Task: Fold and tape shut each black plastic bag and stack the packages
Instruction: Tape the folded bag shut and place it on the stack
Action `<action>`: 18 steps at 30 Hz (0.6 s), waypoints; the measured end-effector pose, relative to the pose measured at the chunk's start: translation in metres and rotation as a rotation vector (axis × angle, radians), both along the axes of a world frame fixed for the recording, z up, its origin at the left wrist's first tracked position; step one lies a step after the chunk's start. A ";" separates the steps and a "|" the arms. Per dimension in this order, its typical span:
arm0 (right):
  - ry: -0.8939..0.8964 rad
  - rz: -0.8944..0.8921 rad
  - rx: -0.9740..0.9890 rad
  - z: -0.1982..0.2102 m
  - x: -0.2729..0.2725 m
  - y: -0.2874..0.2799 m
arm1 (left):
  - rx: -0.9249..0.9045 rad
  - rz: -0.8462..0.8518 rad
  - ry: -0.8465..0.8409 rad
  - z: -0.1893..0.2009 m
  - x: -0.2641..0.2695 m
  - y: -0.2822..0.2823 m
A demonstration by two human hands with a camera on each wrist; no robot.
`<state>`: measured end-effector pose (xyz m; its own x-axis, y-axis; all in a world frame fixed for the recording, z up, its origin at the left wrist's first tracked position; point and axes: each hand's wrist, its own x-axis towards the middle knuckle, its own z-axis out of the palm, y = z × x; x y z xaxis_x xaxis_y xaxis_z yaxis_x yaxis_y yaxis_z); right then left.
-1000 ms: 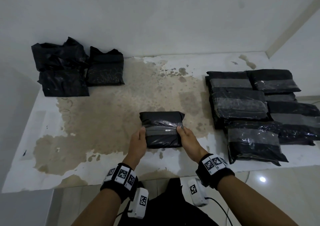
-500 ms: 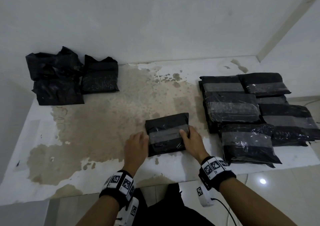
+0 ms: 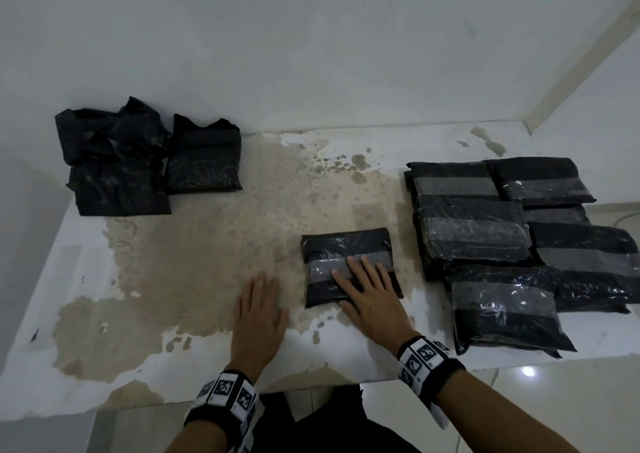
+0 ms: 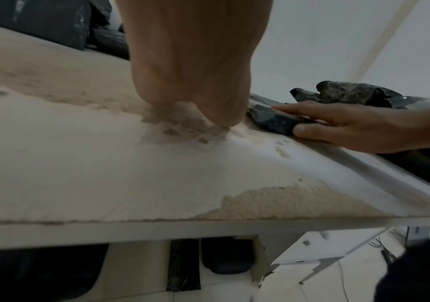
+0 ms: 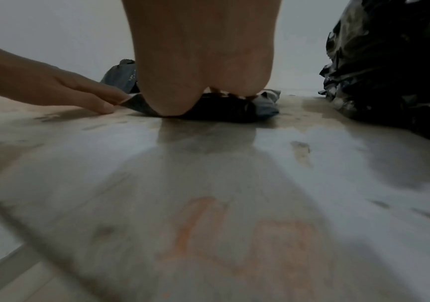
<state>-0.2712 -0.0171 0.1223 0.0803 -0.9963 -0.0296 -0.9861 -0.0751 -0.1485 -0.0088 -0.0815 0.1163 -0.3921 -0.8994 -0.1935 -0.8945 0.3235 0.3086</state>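
A folded black package [image 3: 346, 248] with a band of clear tape across it lies on the table [image 3: 207, 244] in front of me. My right hand [image 3: 367, 286] lies flat on top of it, fingers straight, pressing on the tape band. In the left wrist view this hand [image 4: 338, 122] rests over the package [image 4: 273, 120]. My left hand [image 3: 259, 307] is flat on the bare tabletop just left of the package, holding nothing. Taped black packages [image 3: 502, 244] are stacked at the right. Untaped black bags [image 3: 138, 158] lie at the far left by the wall.
The tabletop is white with a large worn beige patch [image 3: 214, 230] between the two piles. A white wall [image 3: 311, 54] stands right behind the table. The table's near edge [image 4: 157, 224] runs just under my wrists, with tiled floor [image 3: 554, 400] below.
The package slid a little to the right. My left hand let go of its left edge and now lies flat on the table. My right hand moved from its right edge onto its top.
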 end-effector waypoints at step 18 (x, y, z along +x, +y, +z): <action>-0.083 -0.234 0.142 0.020 -0.057 -0.131 | -0.077 -0.058 0.025 0.000 0.007 -0.009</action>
